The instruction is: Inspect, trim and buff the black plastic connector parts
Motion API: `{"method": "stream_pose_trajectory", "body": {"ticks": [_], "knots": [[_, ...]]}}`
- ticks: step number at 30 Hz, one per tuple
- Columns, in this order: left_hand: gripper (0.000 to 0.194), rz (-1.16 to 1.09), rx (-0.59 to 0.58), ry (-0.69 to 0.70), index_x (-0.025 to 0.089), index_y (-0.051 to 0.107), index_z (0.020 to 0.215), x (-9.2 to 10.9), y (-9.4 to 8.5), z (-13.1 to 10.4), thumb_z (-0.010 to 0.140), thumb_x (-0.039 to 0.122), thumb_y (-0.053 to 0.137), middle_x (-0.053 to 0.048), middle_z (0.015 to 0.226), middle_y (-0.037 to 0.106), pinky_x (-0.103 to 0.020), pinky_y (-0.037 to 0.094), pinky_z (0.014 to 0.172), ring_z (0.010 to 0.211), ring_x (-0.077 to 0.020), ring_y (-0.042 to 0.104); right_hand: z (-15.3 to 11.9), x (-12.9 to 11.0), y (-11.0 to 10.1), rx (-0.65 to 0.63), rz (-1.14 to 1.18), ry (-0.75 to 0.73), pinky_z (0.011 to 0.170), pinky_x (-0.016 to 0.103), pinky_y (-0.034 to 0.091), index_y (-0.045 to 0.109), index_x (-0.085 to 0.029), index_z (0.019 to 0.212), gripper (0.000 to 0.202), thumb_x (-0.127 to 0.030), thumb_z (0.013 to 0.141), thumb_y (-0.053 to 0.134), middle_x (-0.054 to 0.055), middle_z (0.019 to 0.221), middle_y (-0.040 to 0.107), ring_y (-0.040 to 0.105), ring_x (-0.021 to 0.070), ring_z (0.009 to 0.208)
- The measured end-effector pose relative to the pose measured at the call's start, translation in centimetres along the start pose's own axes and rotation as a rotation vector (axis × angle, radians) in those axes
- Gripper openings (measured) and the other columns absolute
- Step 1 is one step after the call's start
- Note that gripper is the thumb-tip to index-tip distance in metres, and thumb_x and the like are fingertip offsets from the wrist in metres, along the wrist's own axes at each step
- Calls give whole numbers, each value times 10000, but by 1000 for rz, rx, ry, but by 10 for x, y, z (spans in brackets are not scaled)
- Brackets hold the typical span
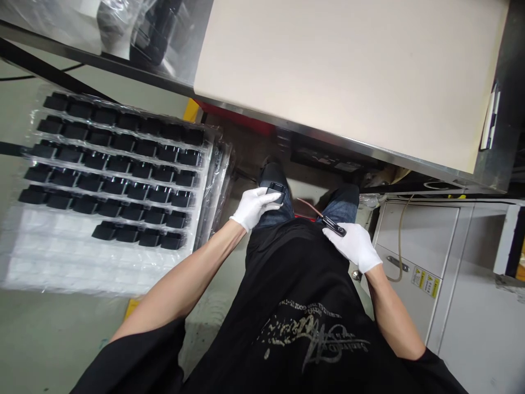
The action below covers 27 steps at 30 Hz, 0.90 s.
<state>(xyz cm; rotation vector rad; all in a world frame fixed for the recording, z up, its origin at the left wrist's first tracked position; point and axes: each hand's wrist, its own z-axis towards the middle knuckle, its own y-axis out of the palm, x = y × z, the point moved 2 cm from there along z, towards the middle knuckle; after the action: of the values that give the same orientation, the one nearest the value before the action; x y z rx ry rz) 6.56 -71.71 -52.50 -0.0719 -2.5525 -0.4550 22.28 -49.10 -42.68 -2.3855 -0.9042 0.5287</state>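
Observation:
My left hand [259,207], in a white glove, grips a small black plastic part [276,190] between its fingers above my left thigh. Over my right thigh, my gloved right hand [351,246] is closed round a slim black tool [334,225] with a thin reddish-brown hose or cord at its far end. Left of me, a stack of clear plastic trays [53,268] carries rows of black plastic parts [109,208] similar to the held one. The palm side of my right hand is hidden.
In front stands a table with a cream top [348,65] and a metal edge. Plastic-wrapped black items [153,33] lie on a metal surface at the upper left. A grey cabinet [418,235] with yellow warning labels stands at my right, a thin beige hose [402,235] hanging over its front.

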Motion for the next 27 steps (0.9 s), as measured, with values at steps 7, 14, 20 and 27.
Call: {"method": "stream_pose_trajectory", "body": {"ticks": [7, 14, 20, 27], "knots": [[553, 176, 28, 109, 82, 787, 865, -4, -2, 4, 486, 397, 1038, -58, 821, 760, -301, 635, 757, 730, -170, 723, -1, -13, -1, -4, -18, -5, 676, 304, 379, 806, -284, 867, 382, -574, 958, 575, 47, 887, 812, 732, 261, 862], [460, 67, -111, -73, 71, 776, 814, 1, -6, 2, 522, 314, 1034, -109, 833, 772, -268, 644, 714, 744, -194, 751, 0, 1, 0, -32, -23, 8, 685, 300, 380, 801, -267, 875, 373, -569, 947, 594, 59, 897, 808, 713, 251, 848], [459, 8, -209, -110, 51, 789, 873, 2, -3, 2, 552, 281, 1021, -140, 884, 778, -267, 659, 730, 792, -221, 766, -2, 6, -9, -49, -16, -29, 641, 296, 338, 752, -244, 764, 394, -574, 928, 612, 47, 789, 772, 643, 209, 715], [479, 47, -96, -70, 90, 806, 885, 5, -3, -3, 498, 250, 1039, -92, 928, 792, -221, 658, 761, 830, -192, 751, -7, 15, -7, -97, 0, -49, 606, 287, 299, 710, -242, 698, 383, -566, 890, 641, 40, 766, 752, 615, 180, 678]]}}
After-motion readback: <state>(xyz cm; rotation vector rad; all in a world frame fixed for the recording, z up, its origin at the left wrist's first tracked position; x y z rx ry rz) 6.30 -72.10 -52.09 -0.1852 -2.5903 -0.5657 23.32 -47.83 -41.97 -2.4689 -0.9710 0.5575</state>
